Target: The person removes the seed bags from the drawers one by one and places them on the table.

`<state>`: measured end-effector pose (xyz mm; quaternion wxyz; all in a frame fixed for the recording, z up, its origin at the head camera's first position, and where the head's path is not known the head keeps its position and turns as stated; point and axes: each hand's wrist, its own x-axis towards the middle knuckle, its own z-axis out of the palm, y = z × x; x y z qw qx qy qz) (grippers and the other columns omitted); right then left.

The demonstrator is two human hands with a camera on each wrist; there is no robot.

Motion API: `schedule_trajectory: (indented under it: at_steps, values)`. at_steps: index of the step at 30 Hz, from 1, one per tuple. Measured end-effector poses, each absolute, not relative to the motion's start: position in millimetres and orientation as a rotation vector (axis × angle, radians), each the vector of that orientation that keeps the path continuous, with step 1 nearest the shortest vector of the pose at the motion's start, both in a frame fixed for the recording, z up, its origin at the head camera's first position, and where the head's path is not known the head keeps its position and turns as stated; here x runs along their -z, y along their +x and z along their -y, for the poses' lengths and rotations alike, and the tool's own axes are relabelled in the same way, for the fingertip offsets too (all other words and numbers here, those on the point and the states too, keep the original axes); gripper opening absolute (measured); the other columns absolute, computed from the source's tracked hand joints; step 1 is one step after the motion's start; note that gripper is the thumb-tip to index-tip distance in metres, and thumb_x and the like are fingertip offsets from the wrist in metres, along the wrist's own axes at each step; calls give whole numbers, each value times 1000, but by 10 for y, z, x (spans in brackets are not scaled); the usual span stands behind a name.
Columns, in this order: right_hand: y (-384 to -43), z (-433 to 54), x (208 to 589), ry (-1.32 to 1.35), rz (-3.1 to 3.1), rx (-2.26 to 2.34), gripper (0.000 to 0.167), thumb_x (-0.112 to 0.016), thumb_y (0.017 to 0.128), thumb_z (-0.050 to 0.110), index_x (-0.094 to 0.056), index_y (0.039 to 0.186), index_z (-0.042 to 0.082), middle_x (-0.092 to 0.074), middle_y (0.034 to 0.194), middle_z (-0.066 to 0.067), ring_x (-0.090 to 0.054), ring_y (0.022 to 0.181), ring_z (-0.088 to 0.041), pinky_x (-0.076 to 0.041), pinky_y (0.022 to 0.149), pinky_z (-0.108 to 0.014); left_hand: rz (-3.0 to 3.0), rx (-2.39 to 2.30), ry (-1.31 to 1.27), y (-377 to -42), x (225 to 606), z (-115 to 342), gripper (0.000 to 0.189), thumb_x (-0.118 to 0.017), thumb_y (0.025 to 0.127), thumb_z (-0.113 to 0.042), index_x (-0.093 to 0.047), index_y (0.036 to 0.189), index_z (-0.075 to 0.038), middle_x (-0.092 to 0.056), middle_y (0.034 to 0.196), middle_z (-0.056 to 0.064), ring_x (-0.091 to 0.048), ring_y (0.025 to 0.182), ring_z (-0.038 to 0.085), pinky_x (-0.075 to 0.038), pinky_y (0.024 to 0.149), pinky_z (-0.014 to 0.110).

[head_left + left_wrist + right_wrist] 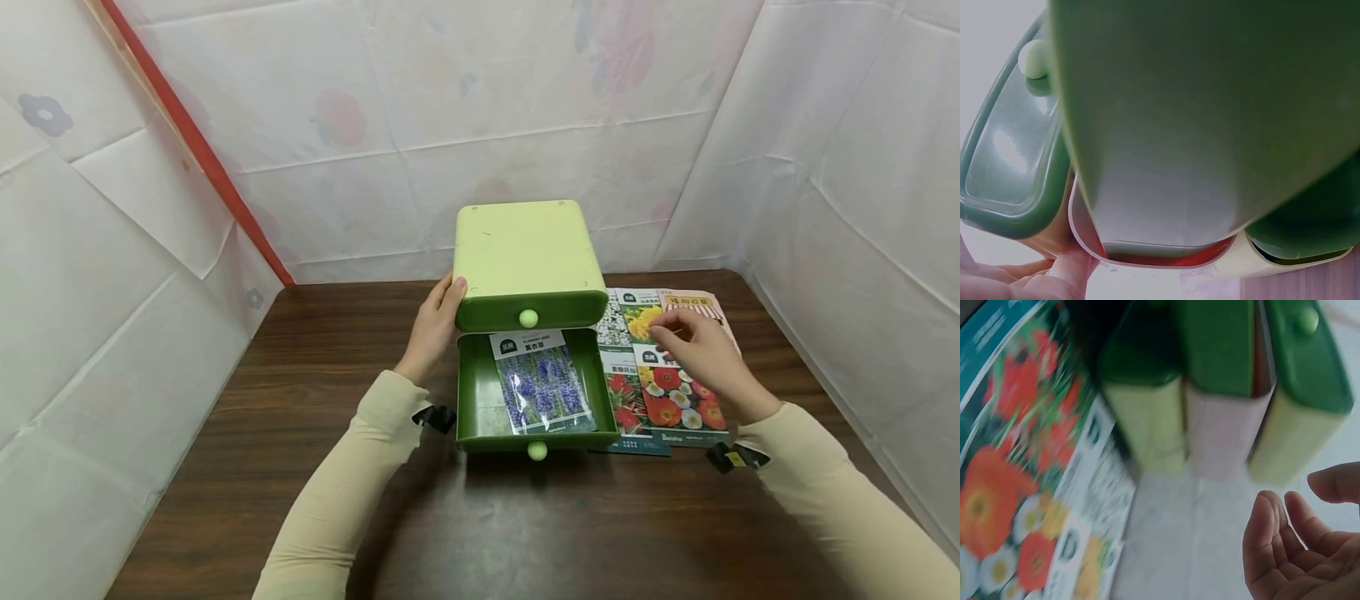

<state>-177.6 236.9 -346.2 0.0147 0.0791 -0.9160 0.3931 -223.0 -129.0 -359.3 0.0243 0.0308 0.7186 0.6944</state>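
A small drawer cabinet [528, 250] with a pale yellow-green top stands on the table. Its middle drawer [480, 400] is pulled out, and a seed packet [543, 383] picturing purple flowers lies inside. My left hand [435, 325] rests against the cabinet's left side, its thumb near the top's front corner. To the right of the cabinet, my right hand [708, 354] hovers over several seed packets. Its fingers [1260, 531] are loosely bent, apart from the thumb, with nothing between them. Nearest below it is a packet with red and white flowers [678, 400].
The top drawer's round knob [528, 318] stands out above the pulled-out drawer, whose own knob [537, 451] faces front. A pink-topped packet [693, 302] lies at the back right of the dark wooden table [337, 367]. White sheeting [337, 167] hangs behind and at both sides.
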Motion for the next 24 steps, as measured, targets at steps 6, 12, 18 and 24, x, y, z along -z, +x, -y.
schedule_trajectory:
  at_steps: [6,12,18,24]
  values:
    - [-1685,-2047,3390,420,2856,-1157,29,-54,102,30,-65,116,7,-67,105,-13,-63,86,-21,-53,69,-33,-2238,-2134,99,-2233,3598,1292,71,-45,97,-62,-26,156,-27,-34,157,4,-56,124,28,-50,101,47]
    - [-1619,-1742,3378,606,2843,-1144,24,-58,101,21,-65,119,6,-68,111,-11,-66,95,-24,-55,82,-42,-2234,-2147,107,-2234,3609,1291,72,-45,97,-62,-26,156,-26,-35,157,4,-56,124,27,-50,101,46]
    - [-1616,-1522,3399,731,2924,-1094,37,-60,99,20,-58,131,1,-65,119,-15,-66,102,-25,-55,87,-43,-2295,-2115,76,-2233,3614,1286,72,-44,97,-63,-28,156,-25,-37,156,4,-57,122,26,-52,99,45]
    - [-1666,-1367,3452,771,3021,-849,55,-63,97,28,-50,140,-3,-59,131,-23,-63,110,-34,-53,91,-50,-2313,-2101,84,-2226,3612,1287,70,-44,97,-62,-29,155,-26,-38,155,4,-58,121,27,-53,97,45]
